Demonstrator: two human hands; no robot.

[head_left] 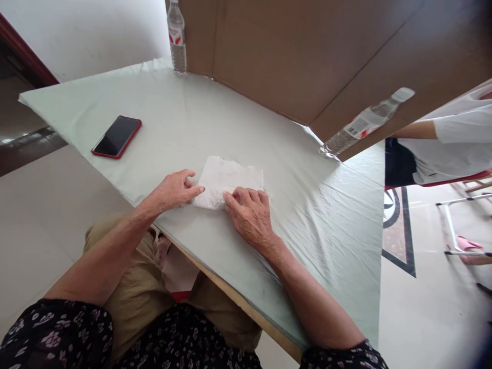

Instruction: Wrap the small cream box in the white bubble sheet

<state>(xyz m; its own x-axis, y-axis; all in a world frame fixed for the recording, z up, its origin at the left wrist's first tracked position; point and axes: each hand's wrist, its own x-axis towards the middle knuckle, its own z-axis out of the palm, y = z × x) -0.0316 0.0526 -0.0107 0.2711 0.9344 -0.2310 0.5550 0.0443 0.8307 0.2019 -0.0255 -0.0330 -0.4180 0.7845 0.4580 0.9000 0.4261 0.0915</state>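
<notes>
A thin white tissue [230, 176] lies spread out and slightly crumpled on the pale green tablecloth [165, 118]. At its left edge is my left hand [175, 191], with thumb and fingers apart and the thumb tip at the tissue's corner. My right hand [249, 215] rests on the lower right part of the tissue, its fingers curled and close together. Whether those fingers pinch any of the tissue is hidden beneath them.
A black phone with a red case [117, 137] lies at the left. Brown cardboard panels [269, 51] stand across the back, with one plastic bottle [177, 41] at their left and another bottle [365, 123] at the right. A seated person [457, 133] is beyond the right edge.
</notes>
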